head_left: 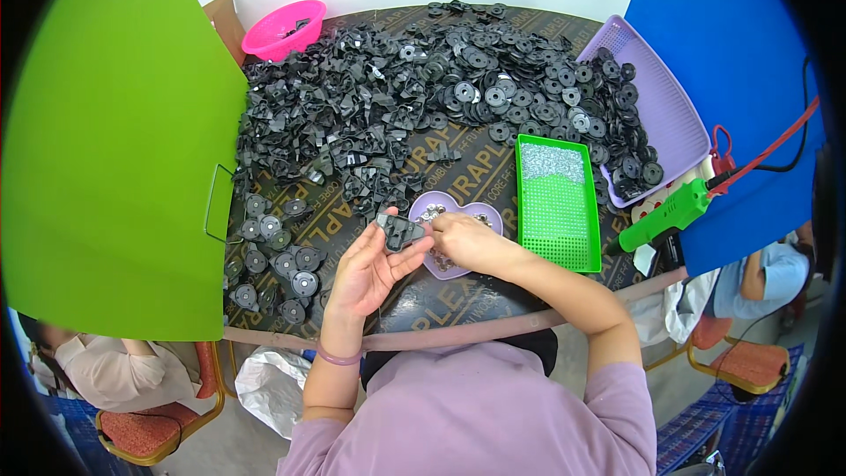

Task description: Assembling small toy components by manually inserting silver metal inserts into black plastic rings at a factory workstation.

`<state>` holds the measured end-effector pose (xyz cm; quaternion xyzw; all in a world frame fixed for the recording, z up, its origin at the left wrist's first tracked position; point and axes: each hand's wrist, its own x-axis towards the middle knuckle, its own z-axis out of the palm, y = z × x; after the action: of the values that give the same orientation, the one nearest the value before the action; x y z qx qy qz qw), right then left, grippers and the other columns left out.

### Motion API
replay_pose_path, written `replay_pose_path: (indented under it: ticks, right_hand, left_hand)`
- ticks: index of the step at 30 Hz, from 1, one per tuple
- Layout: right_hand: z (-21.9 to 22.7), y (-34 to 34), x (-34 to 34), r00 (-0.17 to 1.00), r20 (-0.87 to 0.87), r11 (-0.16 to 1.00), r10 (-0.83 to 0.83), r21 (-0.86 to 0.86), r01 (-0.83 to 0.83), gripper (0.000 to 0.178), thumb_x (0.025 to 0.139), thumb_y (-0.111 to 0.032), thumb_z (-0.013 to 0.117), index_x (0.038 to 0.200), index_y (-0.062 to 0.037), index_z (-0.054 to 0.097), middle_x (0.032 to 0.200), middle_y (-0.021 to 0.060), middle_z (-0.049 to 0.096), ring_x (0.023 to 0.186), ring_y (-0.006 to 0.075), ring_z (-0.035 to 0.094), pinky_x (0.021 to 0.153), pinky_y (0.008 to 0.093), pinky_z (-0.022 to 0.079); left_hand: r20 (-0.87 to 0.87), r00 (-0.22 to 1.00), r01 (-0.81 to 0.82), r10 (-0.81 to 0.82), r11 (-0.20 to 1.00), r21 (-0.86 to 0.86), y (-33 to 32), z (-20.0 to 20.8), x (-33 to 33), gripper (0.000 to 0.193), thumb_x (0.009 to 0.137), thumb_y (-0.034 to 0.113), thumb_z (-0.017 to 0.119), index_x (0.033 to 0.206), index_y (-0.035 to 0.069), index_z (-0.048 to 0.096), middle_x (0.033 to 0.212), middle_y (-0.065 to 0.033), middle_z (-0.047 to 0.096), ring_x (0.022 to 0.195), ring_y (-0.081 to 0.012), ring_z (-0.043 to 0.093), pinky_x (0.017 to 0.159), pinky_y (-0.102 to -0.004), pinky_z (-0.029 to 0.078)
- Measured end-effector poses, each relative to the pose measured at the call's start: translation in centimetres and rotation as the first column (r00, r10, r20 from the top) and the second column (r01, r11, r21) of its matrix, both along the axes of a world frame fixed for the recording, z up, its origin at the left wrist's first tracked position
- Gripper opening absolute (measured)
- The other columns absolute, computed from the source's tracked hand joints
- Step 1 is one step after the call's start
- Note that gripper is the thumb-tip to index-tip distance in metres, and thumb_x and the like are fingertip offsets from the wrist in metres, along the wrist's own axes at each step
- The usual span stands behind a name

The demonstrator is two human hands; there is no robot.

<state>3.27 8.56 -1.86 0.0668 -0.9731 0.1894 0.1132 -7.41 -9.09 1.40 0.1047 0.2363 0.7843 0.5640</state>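
Note:
My left hand [370, 269] is closed around a black plastic part [403, 232], roughly triangular with molded recesses facing up. Just to its right, my right hand [471, 243] reaches into a purple heart-shaped dish [448, 274] of small metal pieces. Its fingertips are bunched together inside the dish; whatever they pinch is hidden. Part of the dish lies behind this hand. Beside the right forearm stands a green perforated tray [557, 220], with a layer of tiny silvery pieces [551, 163] at its far end.
Heaps of black molded parts [326, 106] and round black discs [520, 99] cover the table's back. Round assemblies [273, 256] lie at left. A pink basket [269, 38], purple basket [665, 115] and green power screwdriver [671, 214] surround them. Green [115, 150] and blue [731, 97] partitions flank the table.

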Motion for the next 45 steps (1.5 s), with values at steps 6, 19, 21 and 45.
replay_pose_path:
  ticks: [6,19,21,45]
  right_hand:
    - [5.8,0.6,0.7,0.991,-0.091,0.935,-0.096,-0.349,0.059,0.007,0.074,-0.002,0.062,0.079,0.0017,0.063,0.078,0.0112,0.060,0.073,0.0235,0.061,0.067,0.0324,0.049]
    - [8.2,-1.4,1.5,0.966,-0.025,0.763,-0.257,-0.619,0.187,0.012,0.070,-0.005,0.072,0.079,-0.0053,0.064,0.081,0.0020,0.047,0.072,0.0122,0.049,0.058,0.0236,0.039]
    - [8.1,-1.3,1.4,0.968,0.005,0.742,-0.252,-0.642,0.196,0.013,0.070,-0.006,0.072,0.080,-0.0059,0.065,0.082,0.0016,0.048,0.072,0.0115,0.049,0.058,0.0232,0.039]
    - [7.6,-1.5,1.9,0.971,-0.179,0.916,-0.160,-0.394,0.078,0.010,0.074,-0.001,0.064,0.081,-0.0023,0.057,0.095,0.0101,0.049,0.087,0.0276,0.052,0.078,0.0354,0.042]
  left_hand:
    - [-0.056,0.998,-0.035,0.038,0.998,0.052,0.1,-1.3,0.2,0.033,0.093,0.015,0.048,0.124,0.008,0.040,0.122,-0.0208,0.049,0.099,-0.0288,0.060,0.083,-0.0343,0.054]
    - [-0.089,0.996,-0.027,0.031,0.999,0.048,2.5,-1.3,3.1,0.037,0.091,0.016,0.053,0.124,0.007,0.039,0.117,-0.0102,0.050,0.101,-0.0189,0.057,0.086,-0.0343,0.052]
    - [-0.085,0.996,-0.032,0.037,0.998,0.058,2.5,-1.3,3.1,0.037,0.091,0.015,0.053,0.124,0.007,0.039,0.116,-0.0096,0.050,0.101,-0.0183,0.057,0.086,-0.0337,0.052]
    - [-0.057,0.994,-0.088,0.088,0.996,0.006,2.7,-1.7,3.5,0.034,0.092,0.010,0.051,0.123,0.005,0.039,0.102,-0.0050,0.053,0.098,-0.0149,0.057,0.090,-0.0337,0.051]
